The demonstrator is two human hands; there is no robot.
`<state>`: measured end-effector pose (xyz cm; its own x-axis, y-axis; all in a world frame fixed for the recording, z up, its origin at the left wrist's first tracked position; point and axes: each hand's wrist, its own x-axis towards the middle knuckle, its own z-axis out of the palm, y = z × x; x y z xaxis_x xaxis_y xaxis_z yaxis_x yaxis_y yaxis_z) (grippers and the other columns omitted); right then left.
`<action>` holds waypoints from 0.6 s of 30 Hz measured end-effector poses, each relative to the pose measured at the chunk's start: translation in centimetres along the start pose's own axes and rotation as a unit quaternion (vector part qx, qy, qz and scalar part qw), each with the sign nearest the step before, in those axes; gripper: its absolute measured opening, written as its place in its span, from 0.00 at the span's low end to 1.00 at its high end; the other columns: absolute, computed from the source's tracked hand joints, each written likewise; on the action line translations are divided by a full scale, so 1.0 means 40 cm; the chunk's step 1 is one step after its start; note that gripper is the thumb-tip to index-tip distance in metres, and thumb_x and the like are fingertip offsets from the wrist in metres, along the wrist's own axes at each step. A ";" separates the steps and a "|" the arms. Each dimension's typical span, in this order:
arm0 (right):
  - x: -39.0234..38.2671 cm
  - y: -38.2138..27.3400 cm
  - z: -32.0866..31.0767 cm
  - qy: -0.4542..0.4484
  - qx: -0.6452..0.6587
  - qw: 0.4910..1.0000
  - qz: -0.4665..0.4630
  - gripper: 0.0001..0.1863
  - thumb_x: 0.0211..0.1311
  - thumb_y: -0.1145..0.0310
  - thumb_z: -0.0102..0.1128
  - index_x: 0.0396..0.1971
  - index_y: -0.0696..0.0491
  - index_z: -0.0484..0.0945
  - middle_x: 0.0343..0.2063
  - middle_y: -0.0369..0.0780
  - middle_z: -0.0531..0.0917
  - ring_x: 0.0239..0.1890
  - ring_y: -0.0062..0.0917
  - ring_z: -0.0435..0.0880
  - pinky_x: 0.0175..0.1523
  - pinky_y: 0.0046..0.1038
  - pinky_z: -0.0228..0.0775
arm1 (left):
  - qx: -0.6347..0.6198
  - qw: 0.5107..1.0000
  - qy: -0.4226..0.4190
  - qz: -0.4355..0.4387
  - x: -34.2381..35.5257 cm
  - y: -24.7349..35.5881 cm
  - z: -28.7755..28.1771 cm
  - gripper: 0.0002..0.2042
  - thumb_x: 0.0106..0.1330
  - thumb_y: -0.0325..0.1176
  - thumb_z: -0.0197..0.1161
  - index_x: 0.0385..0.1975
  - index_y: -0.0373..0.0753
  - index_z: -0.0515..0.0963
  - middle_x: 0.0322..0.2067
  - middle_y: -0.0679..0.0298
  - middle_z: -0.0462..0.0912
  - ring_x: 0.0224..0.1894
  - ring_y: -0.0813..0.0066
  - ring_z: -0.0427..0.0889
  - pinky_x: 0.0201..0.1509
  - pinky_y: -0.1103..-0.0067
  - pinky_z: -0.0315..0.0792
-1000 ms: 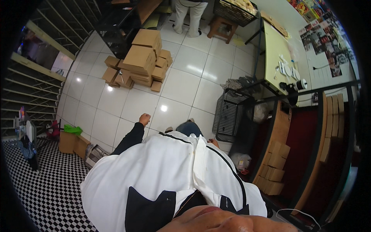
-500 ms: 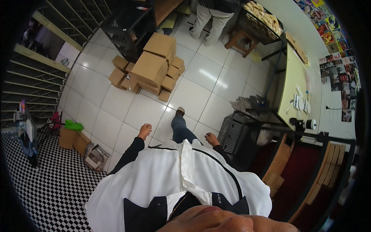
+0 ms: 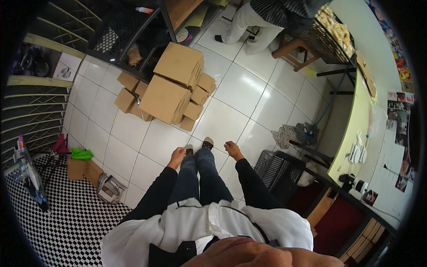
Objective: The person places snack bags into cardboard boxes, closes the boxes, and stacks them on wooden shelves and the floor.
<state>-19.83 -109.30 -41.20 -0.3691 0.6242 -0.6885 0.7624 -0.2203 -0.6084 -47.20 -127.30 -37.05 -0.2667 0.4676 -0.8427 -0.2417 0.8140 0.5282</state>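
Observation:
Ahead of my feet stands a stack of brown cardboard boxes (image 3: 165, 99), two large ones on top and several small ones around them. My left hand (image 3: 178, 157) hangs over the tiles by my left foot, its fingers curled in with nothing visible in them. Forward of my right knee is my right hand (image 3: 233, 150), its fingers likewise curled and apparently empty. Neither hand touches the boxes. They are the nearest objects to both hands.
Beyond the stack is a black rack (image 3: 133, 35). A person (image 3: 262, 22) bends beside a wooden stool (image 3: 296, 52) and a black crate of packets (image 3: 331, 33). At right are a black plastic basket (image 3: 278, 169) and a pale yellow table (image 3: 349, 133). A metal gate (image 3: 40, 102) lines the left.
I have stepped closer to the boxes; my feet now stand nearly side by side. Both hands have moved forward. The person at the back now leans over further.

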 end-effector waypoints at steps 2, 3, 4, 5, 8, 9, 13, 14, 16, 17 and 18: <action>0.077 0.002 0.019 -0.007 0.000 1.000 -0.005 0.23 0.56 0.57 0.54 0.42 0.62 0.75 0.39 0.51 0.80 0.45 0.41 0.77 0.50 0.33 0.68 | -0.033 0.999 -0.018 -0.016 0.077 0.018 0.018 0.12 0.66 0.37 0.52 0.45 0.40 0.70 0.39 0.64 0.76 0.37 0.75 0.76 0.40 0.78 0.70; 0.120 -0.006 0.030 -0.018 -0.005 1.000 -0.011 0.23 0.56 0.56 0.54 0.41 0.62 0.75 0.39 0.51 0.79 0.45 0.41 0.77 0.50 0.34 0.68 | -0.058 0.998 -0.021 -0.027 0.115 0.011 0.026 0.12 0.66 0.38 0.52 0.45 0.40 0.70 0.39 0.64 0.76 0.36 0.76 0.76 0.40 0.79 0.70; 0.165 -0.013 0.046 -0.014 -0.031 0.999 -0.032 0.23 0.56 0.55 0.55 0.42 0.61 0.75 0.37 0.49 0.80 0.43 0.39 0.78 0.48 0.32 0.69 | -0.070 0.997 -0.007 -0.040 0.157 0.005 0.036 0.14 0.66 0.41 0.52 0.45 0.39 0.71 0.38 0.64 0.75 0.36 0.76 0.75 0.39 0.79 0.70; 0.213 -0.022 0.056 -0.010 -0.057 0.997 -0.055 0.23 0.57 0.55 0.55 0.42 0.61 0.74 0.35 0.48 0.80 0.40 0.36 0.79 0.46 0.31 0.69 | -0.083 0.996 -0.009 -0.040 0.209 0.002 0.039 0.14 0.66 0.42 0.52 0.45 0.39 0.70 0.38 0.64 0.75 0.36 0.76 0.75 0.40 0.79 0.70; 0.334 -0.072 0.073 -0.046 -0.086 0.994 -0.057 0.28 0.56 0.48 0.56 0.44 0.59 0.74 0.39 0.48 0.79 0.45 0.37 0.77 0.50 0.32 0.67 | -0.127 0.990 -0.006 -0.055 0.361 -0.034 0.049 0.18 0.65 0.46 0.52 0.45 0.38 0.70 0.39 0.64 0.75 0.38 0.76 0.75 0.41 0.79 0.69; 0.377 -0.085 0.083 -0.042 -0.076 0.995 -0.057 0.30 0.55 0.46 0.56 0.44 0.60 0.74 0.41 0.49 0.79 0.46 0.38 0.77 0.51 0.32 0.67 | -0.147 0.987 0.002 -0.059 0.411 -0.041 0.054 0.20 0.64 0.48 0.52 0.45 0.38 0.69 0.39 0.64 0.75 0.39 0.75 0.75 0.42 0.78 0.69; 0.564 -0.100 0.143 -0.036 -0.049 0.998 -0.034 0.40 0.50 0.40 0.58 0.50 0.62 0.70 0.48 0.54 0.73 0.45 0.38 0.77 0.52 0.33 0.68 | -0.187 0.979 0.055 -0.056 0.578 -0.016 0.089 0.19 0.64 0.53 0.49 0.38 0.41 0.72 0.31 0.68 0.75 0.33 0.78 0.74 0.36 0.76 0.69; 0.615 -0.086 0.165 -0.030 -0.031 0.998 -0.038 0.42 0.50 0.39 0.58 0.52 0.63 0.67 0.51 0.56 0.69 0.48 0.38 0.76 0.52 0.33 0.68 | -0.185 0.979 0.039 -0.076 0.629 -0.017 0.088 0.24 0.62 0.56 0.50 0.45 0.41 0.68 0.41 0.63 0.72 0.43 0.73 0.71 0.43 0.72 0.67; 0.682 -0.104 0.206 -0.012 -0.001 0.998 -0.064 0.47 0.47 0.37 0.58 0.53 0.66 0.65 0.51 0.59 0.68 0.57 0.46 0.65 0.60 0.37 0.60 | -0.209 0.973 0.040 -0.092 0.701 -0.035 0.092 0.32 0.60 0.60 0.50 0.56 0.41 0.62 0.54 0.58 0.66 0.55 0.67 0.66 0.52 0.67 0.64; 0.726 -0.086 0.218 -0.006 -0.026 0.996 -0.085 0.49 0.45 0.36 0.58 0.53 0.67 0.64 0.53 0.59 0.66 0.59 0.46 0.63 0.61 0.37 0.58 | -0.222 0.970 0.044 -0.085 0.719 -0.010 0.105 0.34 0.59 0.61 0.50 0.59 0.42 0.59 0.58 0.58 0.63 0.57 0.66 0.64 0.53 0.65 0.63; 0.758 -0.094 0.241 -0.001 -0.038 0.996 -0.077 0.52 0.42 0.34 0.59 0.53 0.68 0.63 0.54 0.59 0.65 0.59 0.47 0.61 0.61 0.37 0.57 | -0.258 0.960 0.070 -0.086 0.746 -0.015 0.113 0.33 0.59 0.61 0.51 0.57 0.44 0.61 0.55 0.60 0.65 0.57 0.67 0.64 0.53 0.64 0.63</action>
<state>-39.03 -96.76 -63.59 -0.4858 0.6455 -0.5893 0.7342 -0.0645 -0.6759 -50.80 -112.28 -63.01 -0.2953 0.2616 -0.9189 -0.7133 0.5795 0.3942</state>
